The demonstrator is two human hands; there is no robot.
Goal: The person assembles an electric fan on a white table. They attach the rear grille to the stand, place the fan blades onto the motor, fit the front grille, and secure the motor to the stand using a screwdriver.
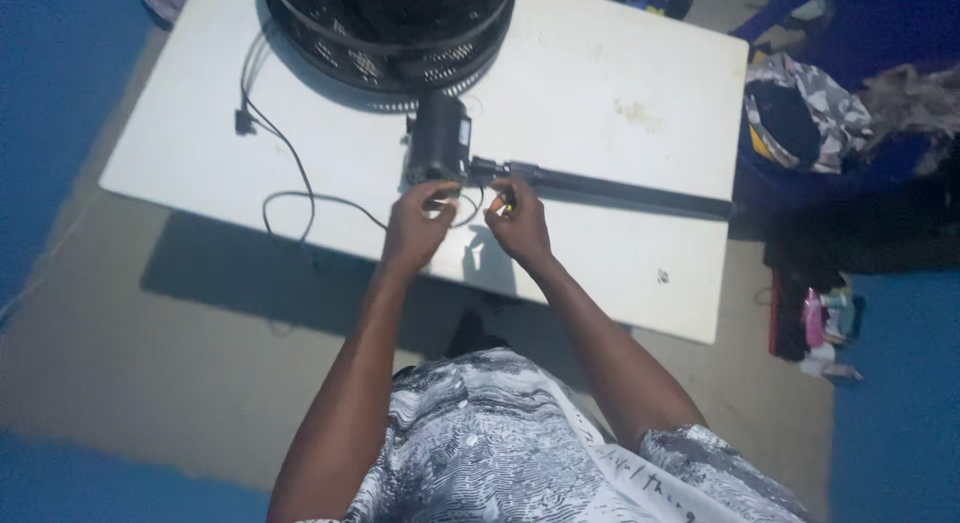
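I see my left hand and right hand pinched on thin wires just below the fan motor.

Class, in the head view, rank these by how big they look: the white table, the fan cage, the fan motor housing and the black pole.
1. white table
2. fan cage, partly cut off
3. black pole
4. fan motor housing
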